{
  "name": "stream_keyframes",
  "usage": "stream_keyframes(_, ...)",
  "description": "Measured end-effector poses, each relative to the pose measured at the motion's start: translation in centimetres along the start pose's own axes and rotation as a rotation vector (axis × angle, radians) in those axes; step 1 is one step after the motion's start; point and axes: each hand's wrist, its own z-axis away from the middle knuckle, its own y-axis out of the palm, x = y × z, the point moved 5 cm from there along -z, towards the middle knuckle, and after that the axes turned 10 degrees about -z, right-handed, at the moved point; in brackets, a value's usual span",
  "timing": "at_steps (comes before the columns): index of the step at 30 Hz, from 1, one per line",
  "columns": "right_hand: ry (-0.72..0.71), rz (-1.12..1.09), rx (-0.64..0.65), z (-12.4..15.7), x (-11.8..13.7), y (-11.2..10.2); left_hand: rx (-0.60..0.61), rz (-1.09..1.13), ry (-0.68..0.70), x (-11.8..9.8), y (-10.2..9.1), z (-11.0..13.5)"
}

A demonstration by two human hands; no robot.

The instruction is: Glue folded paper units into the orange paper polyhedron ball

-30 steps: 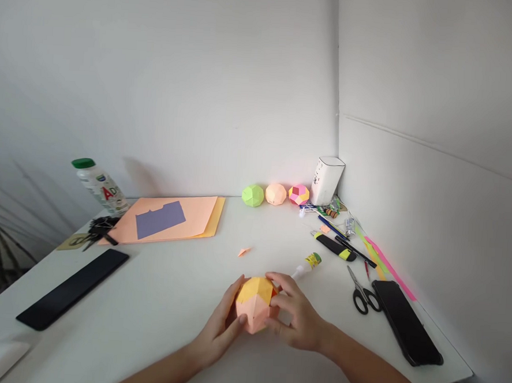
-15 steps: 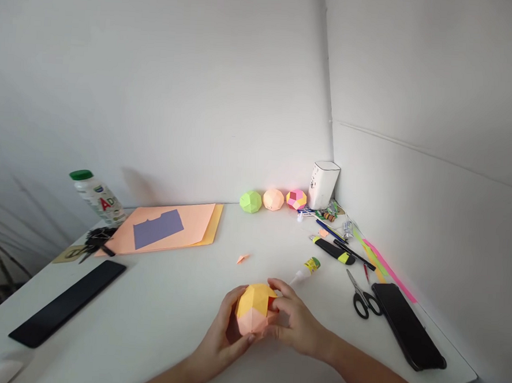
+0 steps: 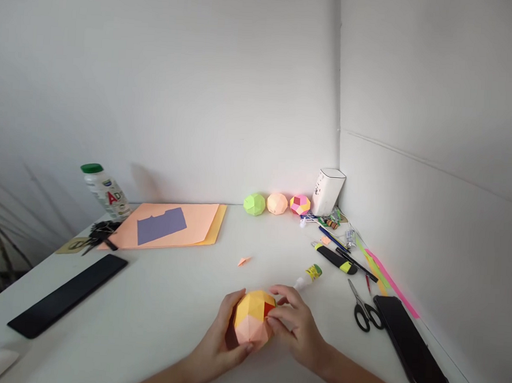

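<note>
A faceted paper ball (image 3: 253, 315), yellow on top and peach below, sits low in front of me. My left hand (image 3: 221, 337) is wrapped round its left side, thumb at the bottom front and fingers behind. On the right, my right hand (image 3: 295, 327) grips the ball's edge, thumb and index finger together beside a red patch (image 3: 268, 309). Its other fingers reach over the far side. Just beyond lies a glue bottle (image 3: 309, 275) with a green base. A small folded peach paper piece (image 3: 243, 261) rests on the table behind the ball.
Three finished-looking paper balls, green (image 3: 254, 204), peach (image 3: 276, 203) and multicoloured (image 3: 299, 204), line the wall. Scissors (image 3: 364, 308), a utility knife (image 3: 335, 257) and a phone (image 3: 411, 342) lie right. Paper sheets (image 3: 202, 223), a bottle (image 3: 106, 191) and a black slab (image 3: 70, 296) are left.
My right fingers have shifted on the ball, so more of the red patch shows and thumb and index finger come together at its edge. The view has tilted slightly.
</note>
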Motion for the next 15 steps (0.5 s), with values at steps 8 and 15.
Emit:
stream_keyframes(8, -0.4, 0.331, -0.022, 0.6, 2.3, 0.0, 0.089, 0.086, -0.02, 0.4, 0.4, 0.2)
stream_keyframes(15, -0.322, 0.164, -0.038, 0.3, 2.3, 0.0, 0.077, 0.025, 0.06, -0.1, 0.4, 0.0)
